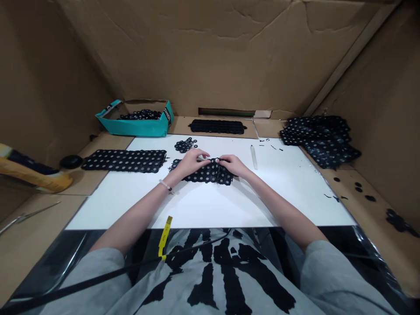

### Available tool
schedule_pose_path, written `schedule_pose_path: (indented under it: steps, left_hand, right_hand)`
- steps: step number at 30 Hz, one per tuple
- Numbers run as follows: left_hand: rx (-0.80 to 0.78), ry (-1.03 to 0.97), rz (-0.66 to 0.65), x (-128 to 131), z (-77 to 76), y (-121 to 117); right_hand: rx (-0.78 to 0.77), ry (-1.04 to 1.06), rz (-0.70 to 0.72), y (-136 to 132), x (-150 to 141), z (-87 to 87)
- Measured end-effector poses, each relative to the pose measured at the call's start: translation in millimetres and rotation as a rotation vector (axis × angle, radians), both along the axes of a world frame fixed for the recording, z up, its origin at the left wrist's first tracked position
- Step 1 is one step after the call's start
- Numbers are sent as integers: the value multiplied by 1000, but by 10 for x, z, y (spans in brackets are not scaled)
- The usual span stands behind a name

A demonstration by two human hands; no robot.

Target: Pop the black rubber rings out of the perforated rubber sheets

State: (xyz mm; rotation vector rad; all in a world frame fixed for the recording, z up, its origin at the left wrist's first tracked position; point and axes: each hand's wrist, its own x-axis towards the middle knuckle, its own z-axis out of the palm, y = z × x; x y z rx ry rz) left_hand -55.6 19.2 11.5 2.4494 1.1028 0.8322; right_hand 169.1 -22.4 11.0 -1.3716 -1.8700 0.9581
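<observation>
the left hand (193, 160) and right hand (233, 166) pinch the top edge of a black dotted lace strip (206, 174), mid-tabletop (262, 205); it looks light, soft and limp, best held along its edge.

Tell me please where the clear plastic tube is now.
In the head view, the clear plastic tube lies on the white board, just right of the right hand.

The lace strip (205, 174) is black with white dots; the shirt (210, 280) grey with black print.
</observation>
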Motion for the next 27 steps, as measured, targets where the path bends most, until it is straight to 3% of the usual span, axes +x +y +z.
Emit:
schedule_pose_path:
  steps: [2, 5, 12, 20, 23, 27]
  left_hand:
    - [-33, -19, -80, 119, -23, -92]
    - [-112, -83, -41, 190, -45, -145]
    - [-310, -161, -44, 151, 15, -117]
    - [-490, -253, -54, 193, -42, -84]
    - [-461, -318, 84, 41, -38, 80]
    - [-191, -311, 422, -269, -8, 293]
  right_hand:
    - [-23, 82, 15, 9, -28, -11]
    - [-50, 144, 16, -8, -79, -11]
    - [-11, -54, -5, -68, -87, -17]
    - [-77, 21, 65, -8, -37, -40]
    - [-109, 54, 56, 8, -4, -21]
    - [-110, 30, 124, 1, 45, 23]
